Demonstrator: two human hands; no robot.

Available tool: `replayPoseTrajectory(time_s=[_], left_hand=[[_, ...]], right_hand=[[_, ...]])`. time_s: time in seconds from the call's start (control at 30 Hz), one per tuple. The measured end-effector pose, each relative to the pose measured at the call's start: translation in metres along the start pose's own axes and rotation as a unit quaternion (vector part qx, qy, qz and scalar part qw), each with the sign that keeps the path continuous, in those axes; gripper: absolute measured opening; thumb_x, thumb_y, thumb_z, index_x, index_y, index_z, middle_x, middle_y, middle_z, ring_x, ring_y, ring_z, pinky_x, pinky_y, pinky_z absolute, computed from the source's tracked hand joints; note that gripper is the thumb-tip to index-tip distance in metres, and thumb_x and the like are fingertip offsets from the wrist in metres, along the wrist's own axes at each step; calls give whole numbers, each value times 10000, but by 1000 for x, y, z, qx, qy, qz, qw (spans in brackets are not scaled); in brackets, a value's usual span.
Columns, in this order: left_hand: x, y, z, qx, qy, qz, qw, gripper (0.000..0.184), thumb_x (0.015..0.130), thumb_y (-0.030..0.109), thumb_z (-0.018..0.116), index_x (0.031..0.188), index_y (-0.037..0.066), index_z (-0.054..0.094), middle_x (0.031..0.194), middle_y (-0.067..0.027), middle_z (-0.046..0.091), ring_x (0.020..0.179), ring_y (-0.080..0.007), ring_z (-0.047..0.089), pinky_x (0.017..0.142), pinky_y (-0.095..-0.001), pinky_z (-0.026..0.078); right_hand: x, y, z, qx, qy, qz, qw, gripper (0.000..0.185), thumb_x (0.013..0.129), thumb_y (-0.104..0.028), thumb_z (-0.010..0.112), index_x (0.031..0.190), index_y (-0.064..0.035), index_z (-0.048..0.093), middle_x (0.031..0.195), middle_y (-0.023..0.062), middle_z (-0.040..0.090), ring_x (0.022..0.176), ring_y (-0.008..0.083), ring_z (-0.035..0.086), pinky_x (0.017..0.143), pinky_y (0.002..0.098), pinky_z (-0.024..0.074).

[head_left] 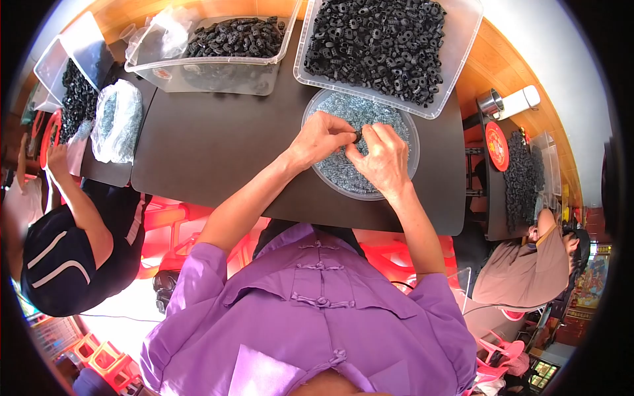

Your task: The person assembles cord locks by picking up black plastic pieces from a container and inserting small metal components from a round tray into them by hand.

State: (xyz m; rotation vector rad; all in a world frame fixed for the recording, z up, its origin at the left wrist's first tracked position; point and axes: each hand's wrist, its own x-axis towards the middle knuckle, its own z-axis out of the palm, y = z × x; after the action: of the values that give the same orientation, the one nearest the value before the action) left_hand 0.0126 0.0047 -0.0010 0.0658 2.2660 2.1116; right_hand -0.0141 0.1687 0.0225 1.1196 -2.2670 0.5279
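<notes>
My left hand and right hand both pinched small black part, above round tub of clear pieces, toward near right corner of counter. Step seemed fine fingertip work; next move called for steady two-handed grip, I judged.

1. Centre of the clock: the bowl on the table, beads inside, left hand and right hand above, a piece at their fingertips.
2. Up to twelve: a tub holding parts, its near edge overlapping the bowl's far rim in view.
3. Ten o'clock, another tub; more parts in there!
4. Nine: a bag on the adjoining table.
5. Three, across a gap: a side table, plate this side of a pile.
6. One person past eight, another person at four.
</notes>
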Motion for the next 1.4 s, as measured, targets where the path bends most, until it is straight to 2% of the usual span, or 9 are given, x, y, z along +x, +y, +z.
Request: replayPoseTrajectory(time_s=[0.27, 0.4, 0.63, 0.8, 0.93, 1.03, 1.07, 1.17, 1.4], left_hand=[[-2, 5, 0, -13, -9, -22, 1000, 160, 832, 108, 643, 886, -29, 706, 662, -11, 618, 548, -42, 485, 485, -205, 389], [-2, 9, 0, 16, 88, 65, 994, 178, 798, 121, 656, 876, -31, 703, 700, -75, 671, 587, -92, 575, 548, -252, 474], [-15, 95, -92, 126, 363, 282, 879, 149, 790, 49, 702, 937, 26, 716, 742, -15, 650, 608, -55, 517, 560, -210, 440], [13, 101, -166, 319, 428, 185, 825, 325, 781, 156, 743, 1088, 63, 694, 905, -40, 682, 534, 0, 468, 488, -178, 373], [18, 87, -135, 368, 380, 326, 784, 301, 753, 74, 754, 1049, 61, 700, 932, -30, 674, 539, -18, 470, 498, -188, 390], [25, 84, -74, 290, 302, 280, 864, 171, 752, 48, 715, 922, 41, 703, 805, -82, 662, 588, -149, 589, 573, -268, 486], [32, 81, -62, 340, 247, 290, 860, 186, 785, 29, 691, 969, 52, 708, 801, -41, 654, 556, -65, 530, 512, -226, 434], [71, 57, -34, 387, 179, 319, 846, 200, 788, 33, 634, 981, 35, 685, 846, -124, 633, 743, -297, 634, 662, -361, 507], [126, 33, -11, 537, 142, 301, 775, 237, 738, 37, 621, 964, 71, 680, 924, -110, 568, 803, -310, 623, 673, -422, 513]], right_hand=[[-4, -3, 2, 18, -3, 26, 999, 205, 678, -120, 726, 799, -17, 597, 745, 91, 565, 692, 256, 606, 548, 365, 518], [-3, -11, -14, 26, -2, 107, 994, 489, 712, -219, 774, 1125, -19, 604, 801, 92, 594, 728, 266, 608, 609, 363, 507], [-34, -2, -25, 43, 72, 183, 979, 244, 770, -92, 716, 999, -33, 653, 759, 93, 574, 674, 270, 591, 591, 362, 475], [-50, 2, -27, 72, 86, 207, 972, 144, 770, -36, 699, 907, -22, 657, 758, 97, 586, 689, 278, 593, 600, 361, 471], [-55, 2, -27, 86, 98, 222, 966, 116, 773, -30, 693, 884, -26, 659, 743, 95, 580, 690, 275, 591, 600, 364, 469], [-56, 1, -27, 89, 91, 220, 967, 105, 776, -26, 687, 877, -24, 658, 741, 91, 584, 686, 274, 592, 602, 363, 469], [-56, 1, -27, 91, 93, 219, 967, 95, 778, -23, 685, 869, -21, 658, 742, 90, 588, 683, 274, 594, 603, 361, 470], [-57, 1, -28, 100, 100, 224, 964, 86, 778, -20, 684, 860, -20, 658, 746, 92, 593, 678, 272, 595, 601, 359, 471], [-62, 5, -29, 116, 112, 230, 960, 71, 785, -6, 672, 855, -12, 664, 734, 99, 594, 638, 264, 591, 584, 336, 464]])
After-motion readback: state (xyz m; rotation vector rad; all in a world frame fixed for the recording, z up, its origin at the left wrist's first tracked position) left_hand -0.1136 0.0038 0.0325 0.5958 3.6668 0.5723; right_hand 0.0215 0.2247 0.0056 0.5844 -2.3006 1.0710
